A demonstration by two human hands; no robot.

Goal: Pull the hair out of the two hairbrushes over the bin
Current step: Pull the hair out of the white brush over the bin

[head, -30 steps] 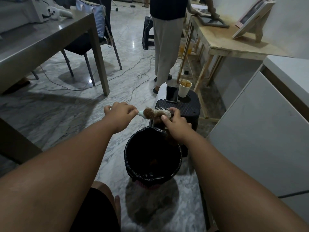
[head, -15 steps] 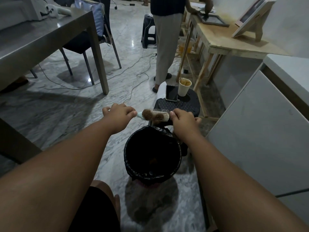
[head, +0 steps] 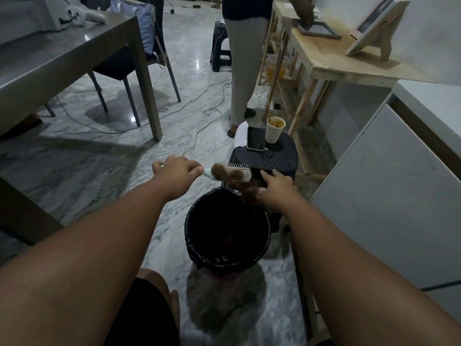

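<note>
My left hand (head: pixel 176 171) grips the pale handle of a white hairbrush (head: pixel 238 173), held level above the far rim of a black-lined bin (head: pixel 193 236). Brown hair still clings among the brush's bristles. My right hand (head: pixel 278 189) is closed on a clump of brown hair (head: pixel 249 193), which hangs just below the brush head and above the bin's far right rim. A little hair lies at the bottom of the bin. Only one hairbrush is in view.
A black stool (head: pixel 277 159) behind the bin carries a phone (head: pixel 255 138) and a paper cup (head: pixel 274 129). A person (head: pixel 243 58) stands beyond it at a wooden table (head: pixel 349 61). A grey table (head: pixel 62 58) stands left, a white cabinet (head: pixel 389 196) right. Cables cross the marble floor.
My right hand has come down and away from the brush head, drawing a clump of brown hair out with it. The left hand and brush have stayed almost still.
</note>
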